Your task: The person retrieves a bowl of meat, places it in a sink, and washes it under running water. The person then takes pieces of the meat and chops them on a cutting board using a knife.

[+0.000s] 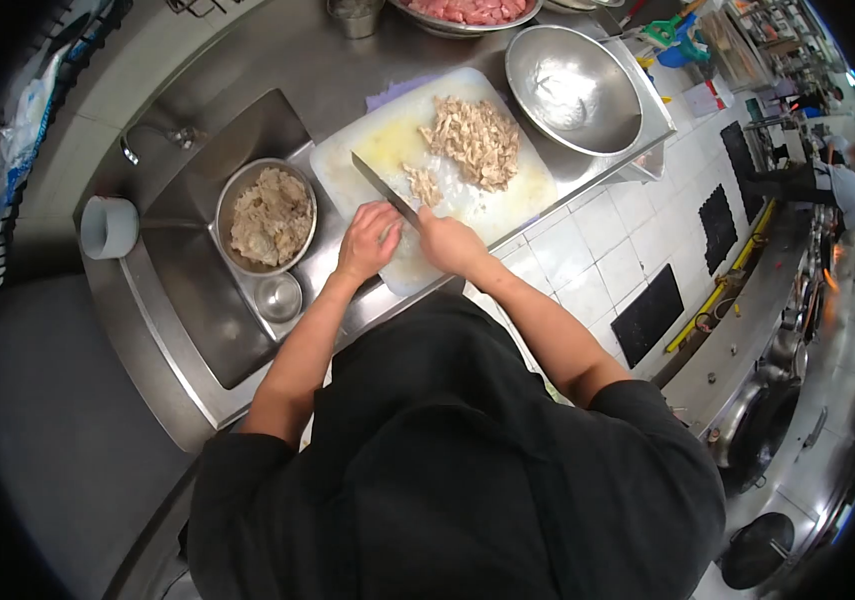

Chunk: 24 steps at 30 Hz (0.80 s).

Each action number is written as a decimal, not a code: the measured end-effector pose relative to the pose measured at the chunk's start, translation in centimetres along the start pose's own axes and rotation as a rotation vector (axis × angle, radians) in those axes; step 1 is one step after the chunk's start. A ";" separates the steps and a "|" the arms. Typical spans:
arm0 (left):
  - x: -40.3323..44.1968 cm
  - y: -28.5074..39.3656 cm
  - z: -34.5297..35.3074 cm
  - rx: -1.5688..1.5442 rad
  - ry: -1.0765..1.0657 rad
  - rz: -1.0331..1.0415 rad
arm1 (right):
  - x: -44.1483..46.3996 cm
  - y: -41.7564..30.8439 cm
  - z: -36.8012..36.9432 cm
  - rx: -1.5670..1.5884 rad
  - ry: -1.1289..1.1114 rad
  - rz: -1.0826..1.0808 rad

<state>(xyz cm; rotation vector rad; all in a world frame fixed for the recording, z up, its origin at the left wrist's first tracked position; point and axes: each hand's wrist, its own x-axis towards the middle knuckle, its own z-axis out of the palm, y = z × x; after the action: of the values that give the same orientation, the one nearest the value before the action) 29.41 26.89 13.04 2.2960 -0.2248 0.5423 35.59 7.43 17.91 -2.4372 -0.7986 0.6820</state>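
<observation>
My right hand (448, 243) grips the handle of a knife (384, 187), its blade angled toward the far left over a white cutting board (343, 160). Close beside the blade, my left hand (371, 240) has its fingers curled in over the near part of the board. Whether those fingers touch the blade or hold a small piece is hidden. A heap of chopped, pale brown cooked meat (473, 143) lies on the board's far right. Between it and the knife is a smaller pile of pieces (422, 184).
Left of the board, a metal bowl (225, 240) of pale shredded food and a small metal cup (279, 297) stand by the sink (198, 320). A large steel bowl (588, 90) sits right. Behind is a bowl of raw pink meat (468, 10). Another person (838, 190) stands far right.
</observation>
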 end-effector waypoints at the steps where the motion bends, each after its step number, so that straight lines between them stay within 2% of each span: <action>1: 0.2 0.3 -0.5 -0.019 0.007 -0.003 | 0.1 0.7 -0.7 0.022 -0.014 -0.014; 3: 0.5 0.8 -1.2 -0.041 0.016 -0.016 | -1.4 1.6 -1.6 -0.007 -0.027 0.003; 5: 0.7 1.2 -2.3 0.055 0.005 0.008 | -2.8 0.8 -3.1 -0.099 -0.064 0.146; 8: 0.2 0.3 -1.6 0.047 -0.036 0.000 | -4.2 -0.9 -3.8 -0.114 -0.073 0.163; 13: 0.0 0.2 -1.1 0.052 -0.077 -0.002 | -6.5 -3.3 -3.5 -0.163 -0.182 0.089; 15: -0.3 0.1 -0.6 0.065 -0.022 0.008 | -5.3 -2.1 -0.7 -0.132 -0.058 0.044; 17: -0.4 0.1 -0.3 0.064 -0.023 -0.011 | -1.8 -1.9 0.4 -0.133 -0.037 0.019; 22: -0.3 -0.1 -0.6 0.033 -0.011 -0.032 | -1.9 -2.7 -3.1 -0.125 -0.029 -0.038; 24: -0.6 -0.1 -0.4 0.030 -0.001 -0.033 | -4.9 -3.5 -4.2 -0.177 -0.145 0.022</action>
<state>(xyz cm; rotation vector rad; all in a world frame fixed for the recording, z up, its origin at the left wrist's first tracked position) 28.82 27.23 12.93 2.3251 -0.1799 0.5304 33.18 5.63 24.58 -2.5806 -0.9253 0.8369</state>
